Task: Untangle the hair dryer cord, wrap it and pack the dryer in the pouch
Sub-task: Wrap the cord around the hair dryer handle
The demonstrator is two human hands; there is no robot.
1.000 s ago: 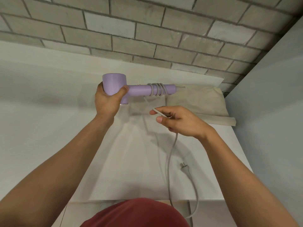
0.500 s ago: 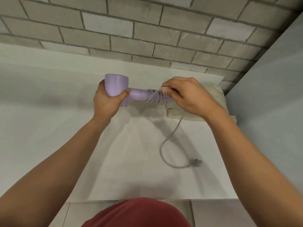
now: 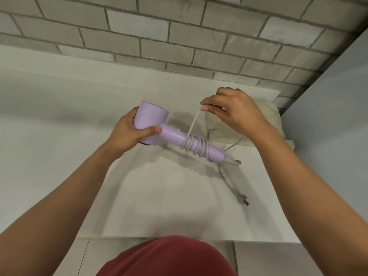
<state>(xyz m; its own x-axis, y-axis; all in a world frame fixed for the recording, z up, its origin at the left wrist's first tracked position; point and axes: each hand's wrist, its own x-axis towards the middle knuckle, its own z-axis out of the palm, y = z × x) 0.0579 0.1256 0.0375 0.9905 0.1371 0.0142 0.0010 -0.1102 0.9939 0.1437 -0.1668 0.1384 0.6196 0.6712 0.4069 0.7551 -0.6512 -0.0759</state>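
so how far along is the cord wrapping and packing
Done: several turns of cord already coil round the hair dryer handle. In hand: the left hand grips the dryer head while the right hand pinches the cord for another turn. Left: the loose tail and plug lie on the table, and the dryer is not yet in the pouch.
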